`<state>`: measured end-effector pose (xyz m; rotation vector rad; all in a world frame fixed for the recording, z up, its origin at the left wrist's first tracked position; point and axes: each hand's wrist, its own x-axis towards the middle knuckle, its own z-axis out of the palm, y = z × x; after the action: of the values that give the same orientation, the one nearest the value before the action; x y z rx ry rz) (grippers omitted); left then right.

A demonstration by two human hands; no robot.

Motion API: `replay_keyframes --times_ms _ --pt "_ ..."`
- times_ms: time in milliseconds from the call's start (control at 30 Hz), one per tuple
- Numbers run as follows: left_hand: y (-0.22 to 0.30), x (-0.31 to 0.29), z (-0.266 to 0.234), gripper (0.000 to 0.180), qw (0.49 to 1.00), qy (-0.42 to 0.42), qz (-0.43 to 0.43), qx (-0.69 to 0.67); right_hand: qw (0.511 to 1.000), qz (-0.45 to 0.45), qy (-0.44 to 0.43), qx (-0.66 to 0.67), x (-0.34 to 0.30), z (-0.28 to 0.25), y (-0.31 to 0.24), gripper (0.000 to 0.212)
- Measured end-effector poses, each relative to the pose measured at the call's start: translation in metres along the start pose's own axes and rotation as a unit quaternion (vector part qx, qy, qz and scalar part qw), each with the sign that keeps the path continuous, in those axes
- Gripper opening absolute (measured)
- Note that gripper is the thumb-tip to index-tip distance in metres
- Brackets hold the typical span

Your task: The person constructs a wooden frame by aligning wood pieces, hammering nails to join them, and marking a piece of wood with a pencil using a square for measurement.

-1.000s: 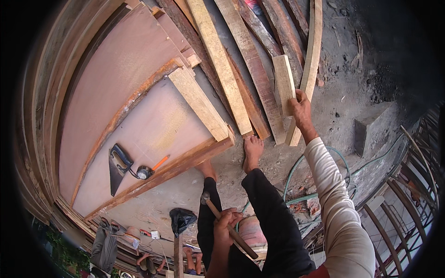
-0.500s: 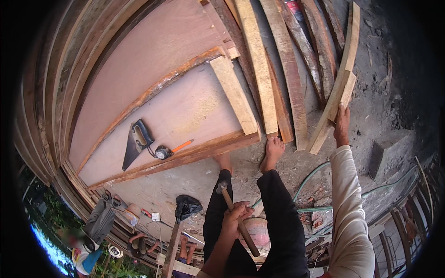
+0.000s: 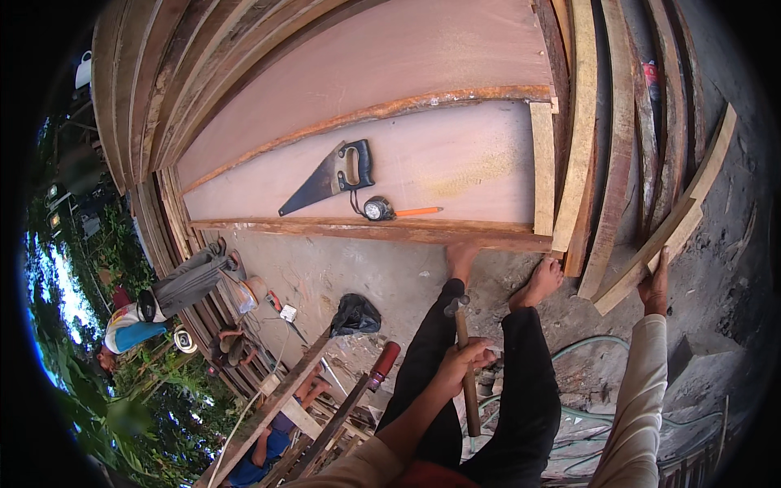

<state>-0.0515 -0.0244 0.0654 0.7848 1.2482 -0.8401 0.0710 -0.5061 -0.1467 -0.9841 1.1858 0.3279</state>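
Observation:
My left hand (image 3: pixel 462 363) is closed round the wooden handle of a hammer (image 3: pixel 469 400), its metal head pointing up and away from me, over my legs. Out to the right, my right hand (image 3: pixel 653 291) grips the edge of a long wooden batten (image 3: pixel 706 167), which slants across the ground with a shorter wood piece (image 3: pixel 679 237) against its side. A handsaw (image 3: pixel 319 185) with a dark handle lies on the pinkish plywood panel (image 3: pixel 374 98). Beside it are a tape measure (image 3: pixel 378 209) and an orange pencil (image 3: pixel 419 211). A pale wood strip (image 3: pixel 543 167) crosses the panel's right end.
Long boards (image 3: pixel 612 154) lie side by side right of the panel, and more timber (image 3: pixel 134 89) curves along the far left. A black plastic bag (image 3: pixel 355 315) sits left of my legs. A green hose (image 3: pixel 592 340) crosses the ground. Another person (image 3: pixel 175 285) is at the left.
The view has swung left, so the panel, tools and boards appear farther right. My left hand still holds the hammer, now more upright in view. My right hand stays at the batten.

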Motion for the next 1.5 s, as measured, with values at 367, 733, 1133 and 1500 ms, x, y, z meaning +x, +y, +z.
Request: replay_keyframes --times_ms 367,733,1133,1500 --pt "-0.05 -0.056 -0.048 0.029 0.987 0.016 -0.016 -0.157 0.985 -0.02 -0.114 0.129 -0.087 0.111 -0.039 0.052" --pt "-0.056 -0.064 -0.101 0.028 0.917 -0.091 0.044 -0.386 0.965 -0.069 -0.154 0.202 -0.189 0.269 -0.041 0.057" --pt "-0.016 -0.068 -0.162 0.031 0.918 -0.146 0.044 -0.366 0.93 -0.025 -0.294 0.218 -0.346 0.653 0.124 0.076" --pt "0.009 -0.077 -0.188 0.026 0.9 -0.149 0.04 -0.407 0.95 0.016 -0.251 -0.186 -0.262 0.762 0.207 0.079"
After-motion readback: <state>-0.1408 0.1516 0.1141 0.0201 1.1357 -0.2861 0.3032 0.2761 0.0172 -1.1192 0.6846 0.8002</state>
